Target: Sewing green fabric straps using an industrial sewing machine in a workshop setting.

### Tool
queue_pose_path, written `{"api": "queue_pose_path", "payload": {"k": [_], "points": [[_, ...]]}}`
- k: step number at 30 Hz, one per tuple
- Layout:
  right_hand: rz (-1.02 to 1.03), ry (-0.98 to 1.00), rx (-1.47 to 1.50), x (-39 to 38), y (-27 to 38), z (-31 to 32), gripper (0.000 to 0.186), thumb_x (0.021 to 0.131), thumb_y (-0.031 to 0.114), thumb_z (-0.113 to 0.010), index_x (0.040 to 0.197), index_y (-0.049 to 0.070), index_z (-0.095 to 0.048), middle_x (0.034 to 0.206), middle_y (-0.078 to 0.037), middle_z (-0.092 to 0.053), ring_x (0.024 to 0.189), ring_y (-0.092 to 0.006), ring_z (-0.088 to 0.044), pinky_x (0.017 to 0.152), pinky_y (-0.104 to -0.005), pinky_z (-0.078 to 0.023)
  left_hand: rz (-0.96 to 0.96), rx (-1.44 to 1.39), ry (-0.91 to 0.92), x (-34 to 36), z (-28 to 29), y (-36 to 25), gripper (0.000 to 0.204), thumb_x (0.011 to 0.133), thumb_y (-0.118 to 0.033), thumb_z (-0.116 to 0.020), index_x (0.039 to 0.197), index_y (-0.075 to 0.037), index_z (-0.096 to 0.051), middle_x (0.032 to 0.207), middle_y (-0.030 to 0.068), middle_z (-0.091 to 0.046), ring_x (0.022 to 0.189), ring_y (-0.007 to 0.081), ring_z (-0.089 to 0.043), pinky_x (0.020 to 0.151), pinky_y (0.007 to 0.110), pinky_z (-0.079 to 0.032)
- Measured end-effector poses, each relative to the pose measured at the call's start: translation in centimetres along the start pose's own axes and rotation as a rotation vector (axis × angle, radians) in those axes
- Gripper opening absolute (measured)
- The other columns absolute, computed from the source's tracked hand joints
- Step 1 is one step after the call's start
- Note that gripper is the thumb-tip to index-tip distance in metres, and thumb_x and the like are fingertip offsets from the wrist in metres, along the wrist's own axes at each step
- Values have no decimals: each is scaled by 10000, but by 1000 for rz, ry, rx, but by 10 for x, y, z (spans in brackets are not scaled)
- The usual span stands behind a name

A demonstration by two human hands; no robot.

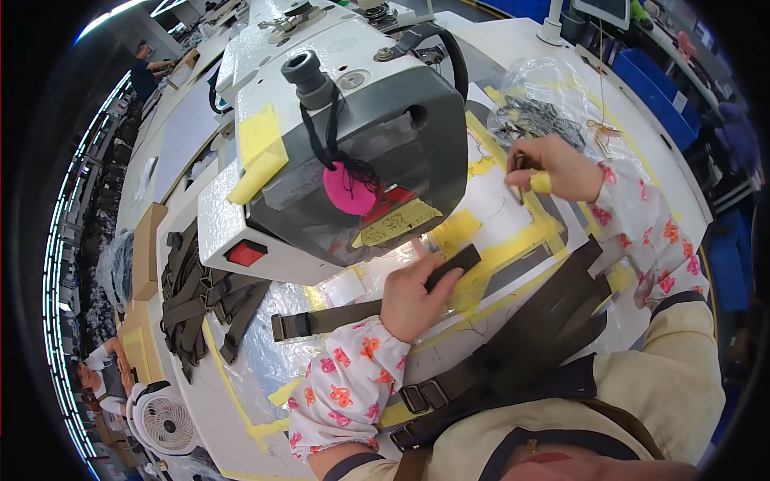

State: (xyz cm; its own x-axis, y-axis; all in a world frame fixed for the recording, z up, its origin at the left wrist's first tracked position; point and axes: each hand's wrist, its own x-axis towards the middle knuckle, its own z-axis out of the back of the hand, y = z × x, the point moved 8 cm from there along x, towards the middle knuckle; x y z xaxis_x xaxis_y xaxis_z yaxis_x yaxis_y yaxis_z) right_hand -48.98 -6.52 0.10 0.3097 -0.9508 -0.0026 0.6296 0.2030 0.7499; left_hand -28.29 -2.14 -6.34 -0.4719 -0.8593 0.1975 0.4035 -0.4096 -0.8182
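Observation:
My left hand [415,298] is closed on a dark olive webbing strap [337,317], in front of the sewing machine head [353,168]. The strap's cut end [461,263] sticks out past my thumb, and a buckle [290,325] sits at its other end. Over the taped work surface to the right, my right hand [553,168] has its fingers curled around a small dark item [521,163] that I cannot make out fully. Yellow tape wraps one of its fingers. Wider dark webbing [529,321] with buckles [425,396] lies across the near table edge and my lap.
A heap of buckled straps [200,297] lies left of the machine. Behind my right hand is a clear plastic bag [537,108] of small dark parts. A pink disc [350,189] hangs from the machine. A fan [164,421] and a blue bin [658,96] stand farther out.

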Motion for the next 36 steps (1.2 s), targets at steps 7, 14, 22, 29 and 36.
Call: {"api": "queue_pose_path", "payload": {"k": [7,14,22,29,36], "points": [[238,26,242,5,24,-94,173,816,106,-637,855,-2,-506,669,-99,-600,525,-161,-557,486,-287,-430,111,-92,-145,1,20,15,177,833,-166,-586,798,7,-597,541,31,-494,513,60,-415,467,249,-360],[631,-200,-124,-18,46,-105,192,741,35,-673,763,31,-483,688,-99,-566,529,-241,-557,479,-320,-438,110,56,46,6,18,10,184,804,-142,-584,945,-25,-600,669,154,-599,605,271,-627,551,315,-465],[86,79,488,-6,23,-125,249,850,219,-602,817,-6,-501,709,-105,-590,567,-192,-597,514,-279,-462,54,231,-145,2,21,0,167,752,-109,-652,872,-29,-567,628,95,-590,522,139,-567,491,268,-432],[-14,59,687,-7,9,-135,357,934,310,-440,816,-21,-504,613,-84,-566,525,-140,-571,490,-261,-453,-357,378,-174,-2,6,-40,128,755,-77,-638,864,-41,-582,614,113,-574,533,269,-584,481,335,-449],[-56,243,517,-12,6,-143,326,928,265,-427,776,-15,-496,568,-55,-521,467,-126,-513,436,-291,-383,86,-90,-69,1,13,5,178,872,-157,-567,955,-1,-574,660,116,-611,552,206,-611,511,274,-456]]}}
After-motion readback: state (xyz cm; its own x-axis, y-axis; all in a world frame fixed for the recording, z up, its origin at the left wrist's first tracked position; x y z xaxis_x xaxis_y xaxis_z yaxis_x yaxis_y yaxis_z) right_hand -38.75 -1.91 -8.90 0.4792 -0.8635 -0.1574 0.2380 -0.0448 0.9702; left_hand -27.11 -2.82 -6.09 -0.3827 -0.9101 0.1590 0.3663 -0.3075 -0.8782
